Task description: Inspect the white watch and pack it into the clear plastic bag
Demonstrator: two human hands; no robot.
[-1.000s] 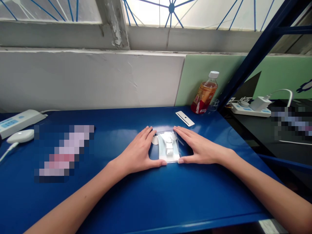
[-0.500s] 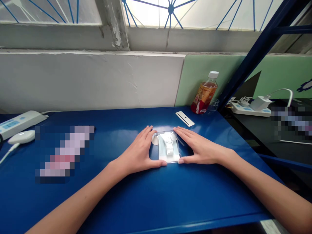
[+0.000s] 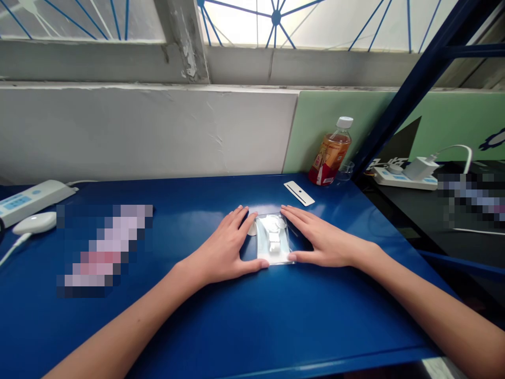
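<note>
A small clear package (image 3: pixel 273 243) with a white item inside lies flat on the blue table (image 3: pixel 252 321). My left hand (image 3: pixel 226 245) rests at its left side, fingers and thumb apart, the thumb tip touching the lower left corner. At the right side lies my right hand (image 3: pixel 323 239), also spread, with its thumb on the lower right edge and fingertips near the upper right corner. A round pale piece (image 3: pixel 252 229) is partly hidden under the left index finger.
A white card (image 3: pixel 299 193) lies beyond the package. Behind it stands a drink bottle (image 3: pixel 330 152) beside a blue post (image 3: pixel 406 89). At the left are a power strip (image 3: pixel 35 200), a white device (image 3: pixel 34 223) and a pixelated object (image 3: pixel 108 247).
My left index finger has shifted slightly right and now covers more of the round piece. My right hand has barely moved.
</note>
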